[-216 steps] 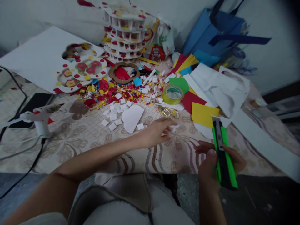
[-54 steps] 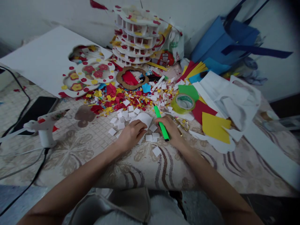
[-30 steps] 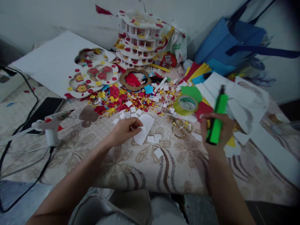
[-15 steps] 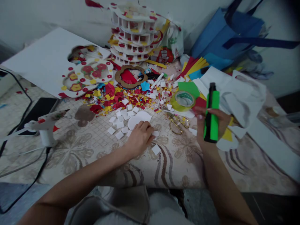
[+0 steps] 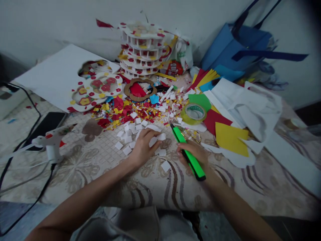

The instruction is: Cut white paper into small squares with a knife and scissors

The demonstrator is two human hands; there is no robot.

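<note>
Pinning a white rounded foam-board piece (image 5: 154,128) with the left hand (image 5: 144,145) while the right hand (image 5: 192,150) angles a bright green plastic utility knife (image 5: 194,164) towards it.

The left hand lies palm down, fingers curled and pressed onto the piece, apparently to stop it sliding on the patterned cloth-covered table (image 5: 100,157). The right hand is wrapped in a fist around the middle of the knife. Its tip is low and just beside the piece's right edge, and its butt slants back towards the body. Both forearms reach forward and converge at mid-table among scattered small white foam squares (image 5: 126,139). A pair of gold-handled scissors (image 5: 192,134) lies just beyond the knife.
</note>
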